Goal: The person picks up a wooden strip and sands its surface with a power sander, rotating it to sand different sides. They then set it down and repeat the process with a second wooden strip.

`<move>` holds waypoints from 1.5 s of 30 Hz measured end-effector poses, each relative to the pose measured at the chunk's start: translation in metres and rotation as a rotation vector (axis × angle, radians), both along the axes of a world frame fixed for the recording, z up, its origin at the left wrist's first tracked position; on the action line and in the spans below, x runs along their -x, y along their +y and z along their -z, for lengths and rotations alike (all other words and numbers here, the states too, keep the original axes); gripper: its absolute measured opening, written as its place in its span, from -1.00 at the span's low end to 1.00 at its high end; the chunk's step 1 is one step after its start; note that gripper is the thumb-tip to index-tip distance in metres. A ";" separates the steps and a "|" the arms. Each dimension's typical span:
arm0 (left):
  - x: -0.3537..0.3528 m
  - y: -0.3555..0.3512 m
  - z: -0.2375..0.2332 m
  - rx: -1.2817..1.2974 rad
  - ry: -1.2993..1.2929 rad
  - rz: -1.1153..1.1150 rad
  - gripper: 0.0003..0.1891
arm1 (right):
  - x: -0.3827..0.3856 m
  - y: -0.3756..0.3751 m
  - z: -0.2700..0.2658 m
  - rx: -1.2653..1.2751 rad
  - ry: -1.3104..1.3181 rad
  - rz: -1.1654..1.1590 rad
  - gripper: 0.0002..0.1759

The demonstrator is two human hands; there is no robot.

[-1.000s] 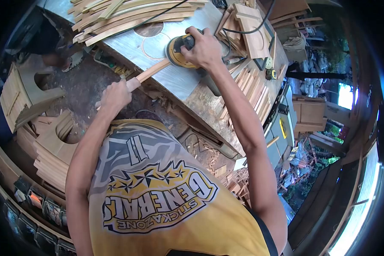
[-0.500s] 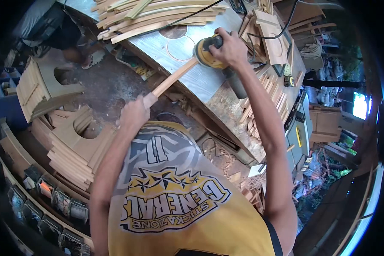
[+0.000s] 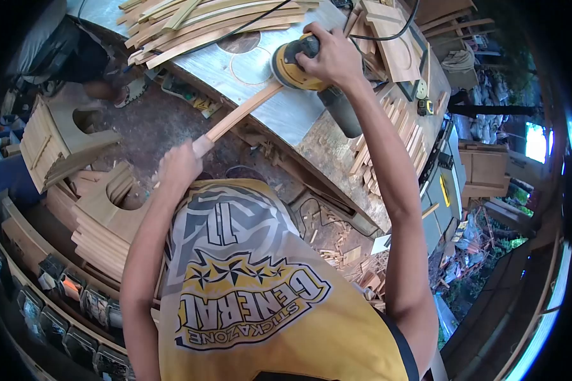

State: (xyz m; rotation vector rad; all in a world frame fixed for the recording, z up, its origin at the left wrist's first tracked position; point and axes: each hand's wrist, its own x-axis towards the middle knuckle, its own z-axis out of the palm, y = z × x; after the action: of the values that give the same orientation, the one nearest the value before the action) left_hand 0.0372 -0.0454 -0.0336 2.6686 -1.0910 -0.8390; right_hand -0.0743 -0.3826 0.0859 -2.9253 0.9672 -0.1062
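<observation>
My right hand (image 3: 333, 58) is wrapped round the top of a yellow and black orbital sander (image 3: 292, 68), whose dark dust canister (image 3: 341, 113) hangs off its near side. The sander's pad rests at the far end of a narrow wooden strip (image 3: 243, 113). Closed round the strip's near end is my left hand (image 3: 180, 166), close to my body, with something pale wrapped at the fingers. The strip slants across the edge of the workbench (image 3: 279, 130). How much of the strip lies beneath the sander is hidden.
Wooden strips (image 3: 219, 28) are heaped at the bench's far side, with more strips (image 3: 397, 136) to the right. A tape measure (image 3: 425, 106) lies beyond them. Curved wooden panels (image 3: 111, 213) are stacked at left. Another person's foot (image 3: 130, 93) shows at upper left. A black cord (image 3: 254, 28) crosses the heap.
Both hands, the sander and the strip have shifted left in view, the left hand slightly downward relative to the bench. The view itself has also moved a little. Both grips stay the same.
</observation>
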 end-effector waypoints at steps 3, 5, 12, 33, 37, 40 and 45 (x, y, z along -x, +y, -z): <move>-0.005 -0.026 0.006 -0.003 0.080 0.004 -0.73 | -0.009 0.019 0.014 -0.043 0.101 -0.029 -0.40; -0.007 -0.036 0.009 0.017 0.112 0.010 -0.72 | -0.011 0.048 0.022 -0.023 0.141 -0.072 -0.41; -0.007 -0.038 0.008 -0.012 0.134 0.000 -0.71 | -0.011 0.074 0.017 -0.016 0.163 -0.124 -0.40; 0.020 -0.003 0.011 0.134 0.049 -0.057 -0.70 | -0.019 0.011 0.018 -0.055 0.123 -0.024 -0.37; 0.021 0.048 0.007 0.131 0.020 -0.174 -0.66 | -0.008 -0.035 0.032 -0.092 0.113 0.099 -0.33; 0.020 0.074 -0.023 0.175 -0.049 -0.314 -0.67 | -0.008 -0.055 0.041 -0.082 0.059 0.146 -0.34; 0.012 0.067 -0.051 0.699 -0.278 -0.296 -0.72 | -0.005 -0.061 0.048 -0.035 -0.089 0.160 -0.37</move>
State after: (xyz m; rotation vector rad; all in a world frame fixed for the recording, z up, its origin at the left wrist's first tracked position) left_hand 0.0248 0.0215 0.0178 2.2757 -0.7997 -0.0079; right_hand -0.0688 -0.4435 0.0376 -2.7817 1.1751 -0.2225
